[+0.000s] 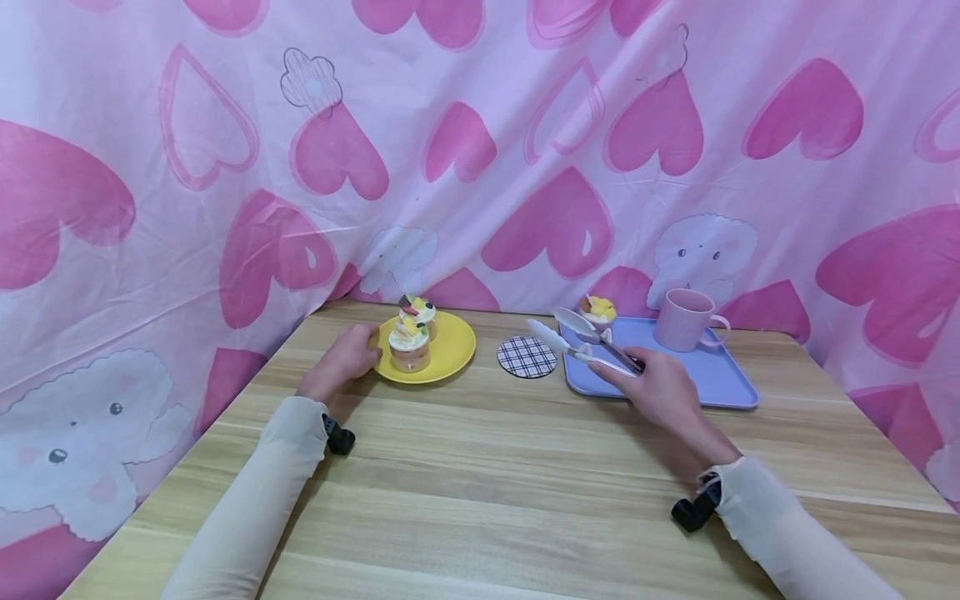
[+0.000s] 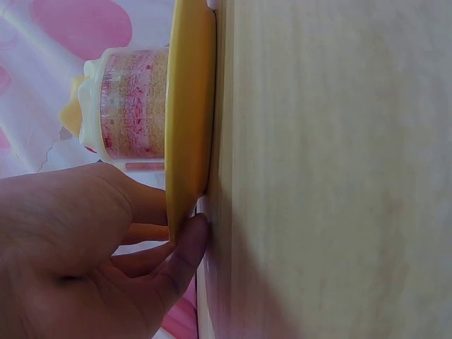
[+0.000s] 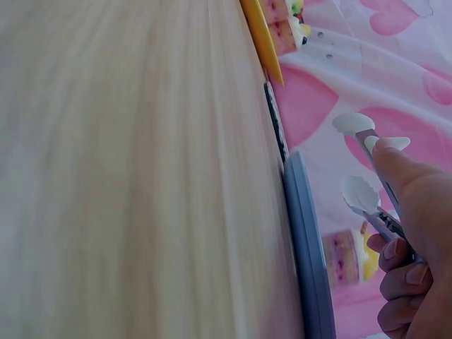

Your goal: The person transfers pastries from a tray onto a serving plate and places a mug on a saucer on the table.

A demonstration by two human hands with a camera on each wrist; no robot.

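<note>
Plate (image 1: 453, 354) rested on the counter (image 1: 450, 475): a lift at its left rim might have tilted it, toppling both cakes (image 1: 410, 356). It lay right of the left hand (image 1: 342, 360), whose curled fingers pinched that rim. Farther right, the right hand (image 1: 663, 387) gripped tongs (image 1: 551, 337), parted and unloaded; a careless swing might have knocked a third cake (image 1: 600, 308).

Pink heart-print cloth (image 1: 450, 218) hanging behind wood-grain table (image 1: 480, 500).
</note>
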